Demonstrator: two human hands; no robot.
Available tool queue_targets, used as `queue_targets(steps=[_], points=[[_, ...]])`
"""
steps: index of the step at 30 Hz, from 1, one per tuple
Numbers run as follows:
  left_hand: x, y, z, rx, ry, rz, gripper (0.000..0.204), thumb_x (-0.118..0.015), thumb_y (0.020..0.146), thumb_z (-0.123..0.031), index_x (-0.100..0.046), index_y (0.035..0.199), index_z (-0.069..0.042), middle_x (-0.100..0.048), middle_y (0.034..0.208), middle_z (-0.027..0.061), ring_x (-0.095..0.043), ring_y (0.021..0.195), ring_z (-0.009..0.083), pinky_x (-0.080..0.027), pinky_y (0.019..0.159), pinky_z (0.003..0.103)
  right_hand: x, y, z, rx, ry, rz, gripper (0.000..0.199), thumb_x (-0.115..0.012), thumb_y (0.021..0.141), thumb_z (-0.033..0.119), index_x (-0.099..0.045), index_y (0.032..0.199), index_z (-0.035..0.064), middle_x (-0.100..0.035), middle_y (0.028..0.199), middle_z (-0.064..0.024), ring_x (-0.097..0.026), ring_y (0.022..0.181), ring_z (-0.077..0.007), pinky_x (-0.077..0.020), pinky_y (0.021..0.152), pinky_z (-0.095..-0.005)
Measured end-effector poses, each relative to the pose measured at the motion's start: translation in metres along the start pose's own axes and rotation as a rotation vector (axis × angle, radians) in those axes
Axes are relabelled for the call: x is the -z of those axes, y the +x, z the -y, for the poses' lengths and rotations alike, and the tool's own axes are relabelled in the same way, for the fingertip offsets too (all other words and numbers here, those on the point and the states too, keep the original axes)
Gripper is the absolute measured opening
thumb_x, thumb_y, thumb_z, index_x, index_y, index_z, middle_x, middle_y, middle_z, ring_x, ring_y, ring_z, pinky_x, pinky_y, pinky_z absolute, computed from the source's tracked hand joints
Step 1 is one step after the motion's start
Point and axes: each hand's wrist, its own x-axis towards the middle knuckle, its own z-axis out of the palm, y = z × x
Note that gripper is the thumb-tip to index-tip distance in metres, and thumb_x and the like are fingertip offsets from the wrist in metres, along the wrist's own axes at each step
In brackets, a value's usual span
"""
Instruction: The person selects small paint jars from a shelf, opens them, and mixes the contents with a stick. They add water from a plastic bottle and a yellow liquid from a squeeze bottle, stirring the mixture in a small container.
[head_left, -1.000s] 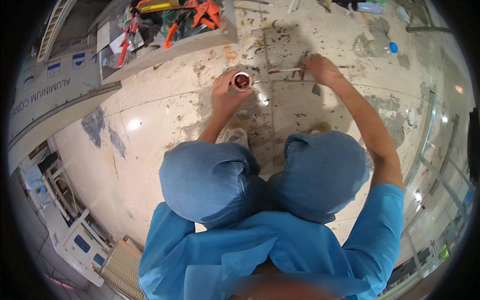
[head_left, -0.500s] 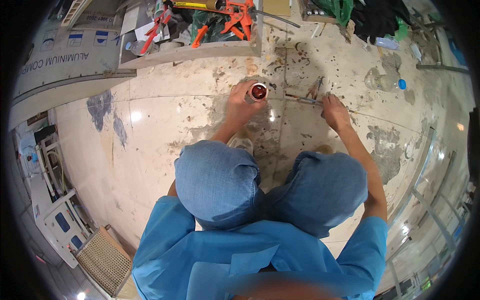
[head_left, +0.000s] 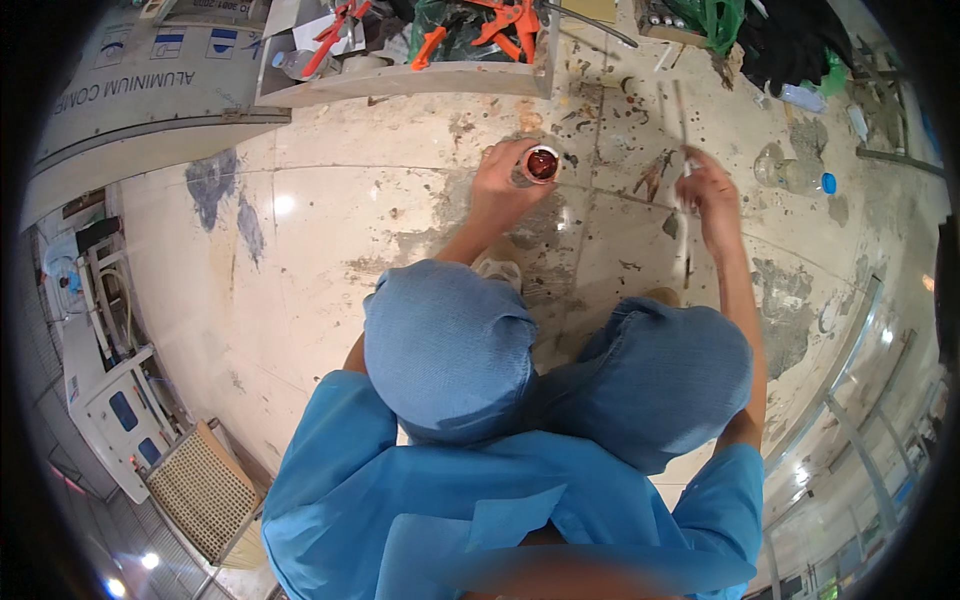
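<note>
At the far left stands a white boxy unit with dark blue panels (head_left: 110, 420), and near its lower end sits a woven cane seat with a wooden edge (head_left: 200, 490). Above them lies a flat grey printed board (head_left: 130, 85). Next comes a long, shallow grey tray (head_left: 420, 84), holding a red-handled tool (head_left: 330, 38) and, toward its right end, bright orange tools (head_left: 515, 28). In front spreads a floor of pale, stained tiles (head_left: 330, 215).

The left blue denim knee (head_left: 450, 350) is bent, and beyond it reaches the left hand (head_left: 503, 185). Its fingers curl around the side of a small, round, white-rimmed cup (head_left: 526, 173), which is upright above the floor, its mouth facing the camera and showing glossy dark red contents (head_left: 542, 164).

Farther right, past the right denim knee (head_left: 660, 375), the right hand (head_left: 710, 190) has its fingers closed on a thin, pale rod (head_left: 685, 230). The rod points away from the body and is blurred, so its tips are hard to make out.

Beyond this hand, a clear plastic bottle with a blue cap (head_left: 798, 176) lies on its side on the floor.
</note>
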Motion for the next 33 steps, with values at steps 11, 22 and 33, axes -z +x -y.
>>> queue_targets(steps=[11,22,33], points=[[0.011,0.01,-0.008,0.073,-0.015,0.053,0.059,-0.094,0.071,-0.019,-0.072,0.125,-0.006,-0.072,0.121,0.0133,-0.066,0.115,0.0318,-0.052,0.101,0.042,-0.062,-0.017,0.065,0.33,-0.062,-0.107,0.025,-0.064,0.109,0.025,-0.075,0.108,0.0021,-0.064,0.08,0.0022,-0.053,0.072,-0.0047,-0.0426,0.066,-0.0231],[0.006,0.011,-0.011,-0.063,-0.039,0.069,0.058,-0.093,0.07,-0.018,-0.072,0.123,-0.005,-0.073,0.12,0.0117,-0.067,0.112,0.0317,-0.052,0.1,0.041,-0.112,-0.021,0.084,0.687,-0.405,0.24,0.022,-0.062,0.108,0.017,-0.074,0.114,0.0003,-0.076,0.105,-0.0134,-0.072,0.087,-0.0282,-0.0574,0.079,-0.0381],[0.005,0.004,-0.012,-0.073,-0.02,0.085,0.055,-0.092,0.07,-0.014,-0.072,0.121,-0.005,-0.073,0.12,0.0114,-0.067,0.112,0.0317,-0.053,0.099,0.042,-0.121,-0.02,0.068,0.443,-0.529,0.354,0.027,-0.056,0.11,0.021,-0.07,0.116,-0.0012,-0.073,0.102,-0.0141,-0.071,0.086,-0.0275,-0.0554,0.078,-0.0384]])
